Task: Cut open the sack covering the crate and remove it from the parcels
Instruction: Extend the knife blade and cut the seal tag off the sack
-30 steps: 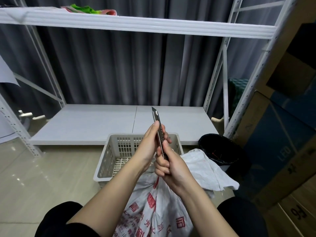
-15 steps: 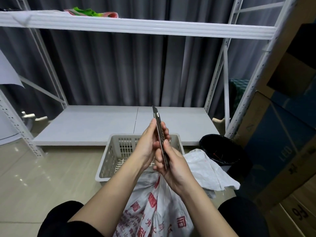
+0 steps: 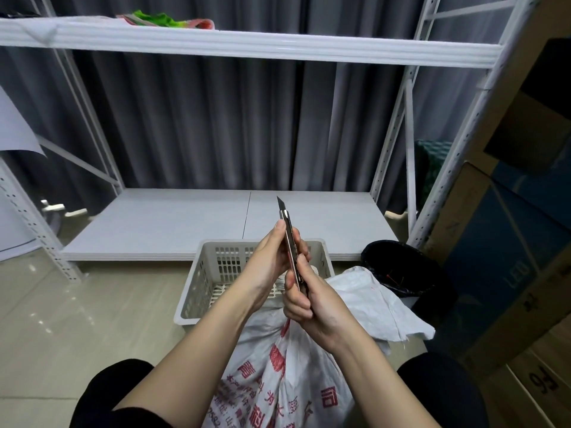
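Note:
A utility knife (image 3: 288,227) stands upright in front of me, its short blade pointing up. My right hand (image 3: 312,299) is closed around the lower part of its handle. My left hand (image 3: 272,257) pinches the upper part of the body from the left. Below my hands lies a white woven sack (image 3: 296,378) with red printed characters, bunched on the floor between my knees. Beyond it stands a beige slotted plastic crate (image 3: 213,273), open at the top, partly hidden by my arms. No parcels show.
A white metal rack has a low shelf (image 3: 185,223) behind the crate and an upper shelf (image 3: 247,44). A black bin (image 3: 408,270) sits to the right of the crate. Stacked cardboard boxes (image 3: 509,242) stand at the right. Tiled floor (image 3: 77,319) lies to the left.
The blade sticks out slightly further from the knife than a second ago. Both hands have stayed nearly in place on the knife.

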A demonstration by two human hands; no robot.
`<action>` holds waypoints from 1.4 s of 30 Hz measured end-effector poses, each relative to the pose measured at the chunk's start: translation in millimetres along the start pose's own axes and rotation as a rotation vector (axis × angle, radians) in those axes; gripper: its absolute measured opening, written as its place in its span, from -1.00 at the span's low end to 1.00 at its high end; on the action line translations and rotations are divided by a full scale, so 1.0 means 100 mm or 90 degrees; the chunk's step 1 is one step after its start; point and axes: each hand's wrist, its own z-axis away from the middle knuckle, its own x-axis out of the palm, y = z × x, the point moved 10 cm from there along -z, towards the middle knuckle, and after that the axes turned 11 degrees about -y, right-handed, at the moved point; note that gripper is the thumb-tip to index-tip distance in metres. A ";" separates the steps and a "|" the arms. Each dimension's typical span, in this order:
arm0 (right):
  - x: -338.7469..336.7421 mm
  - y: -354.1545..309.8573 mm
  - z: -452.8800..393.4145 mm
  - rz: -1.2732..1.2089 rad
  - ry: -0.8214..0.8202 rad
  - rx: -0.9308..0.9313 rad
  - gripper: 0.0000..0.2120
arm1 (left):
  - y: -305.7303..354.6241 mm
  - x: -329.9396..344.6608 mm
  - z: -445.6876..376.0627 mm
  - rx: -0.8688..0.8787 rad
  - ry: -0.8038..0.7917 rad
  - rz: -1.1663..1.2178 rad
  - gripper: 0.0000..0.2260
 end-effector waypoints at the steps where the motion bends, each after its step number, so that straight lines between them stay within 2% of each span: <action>1: 0.00 0.00 0.01 0.002 -0.001 -0.003 -0.59 | -0.03 0.00 0.01 -0.006 0.000 -0.003 -0.63; 6: -0.04 0.09 -0.03 -0.068 0.018 -0.033 -0.55 | -0.07 0.01 0.05 -0.021 0.009 -0.020 -0.66; 9: -0.08 0.16 -0.03 -0.082 0.018 -0.018 -0.53 | -0.10 0.03 0.07 -0.033 -0.001 -0.062 -0.68; 11: -0.06 0.18 -0.03 -0.076 0.011 0.002 -0.52 | -0.14 0.00 0.10 -0.043 0.029 -0.070 -0.67; 14: -0.02 0.11 -0.05 -0.122 -0.028 -0.015 -0.69 | -0.21 -0.11 0.10 -0.051 0.092 -0.052 -0.65; 17: 0.04 0.05 -0.03 -0.141 -0.075 -0.022 -0.71 | -0.27 -0.14 0.12 -0.073 0.099 -0.032 -0.64; 21: 0.00 0.01 -0.01 -0.087 -0.032 -0.056 -0.69 | -0.23 -0.03 0.14 -0.048 0.068 0.011 -0.61; 24: -0.03 0.00 0.00 -0.062 -0.001 -0.068 -0.53 | -0.20 0.01 0.15 -0.045 0.033 0.022 -0.61; 26: -0.02 -0.01 0.01 -0.057 0.012 -0.062 -0.53 | -0.19 0.00 0.16 -0.044 0.015 0.017 -0.62; 30: -0.04 0.03 0.02 -0.052 0.036 -0.051 -0.60 | -0.16 0.02 0.18 -0.039 -0.014 -0.032 -0.63; 34: -0.06 0.03 0.03 -0.077 0.059 -0.053 -0.87 | -0.16 0.05 0.21 -0.046 -0.025 -0.070 -0.57; 36: -0.07 0.03 0.02 -0.055 0.064 -0.047 -0.88 | -0.14 0.07 0.21 -0.045 -0.032 -0.089 -0.55; 42: -0.19 0.07 0.03 -0.006 0.119 -0.019 -0.69 | -0.20 0.04 0.23 -0.066 -0.030 -0.109 -0.63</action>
